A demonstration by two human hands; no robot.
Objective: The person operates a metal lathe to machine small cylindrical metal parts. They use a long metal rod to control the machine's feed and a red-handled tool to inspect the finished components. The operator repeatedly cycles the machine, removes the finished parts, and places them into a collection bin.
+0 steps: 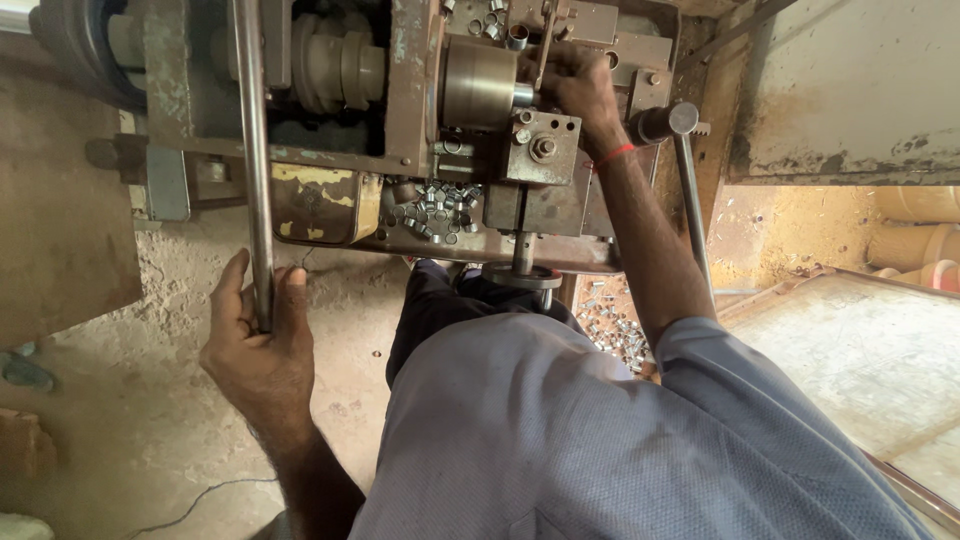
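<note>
Dusty floor lay below—left hand (258,335) clenched the lever (252,150), running straight beyond its fingers; right hand (578,85) gripped a part beside the chuck (478,84).

Lathe bed (560,250) w/ metal sleeves (437,208)

Small metal sleeves (437,207) — dusty floor (120,420).
</note>
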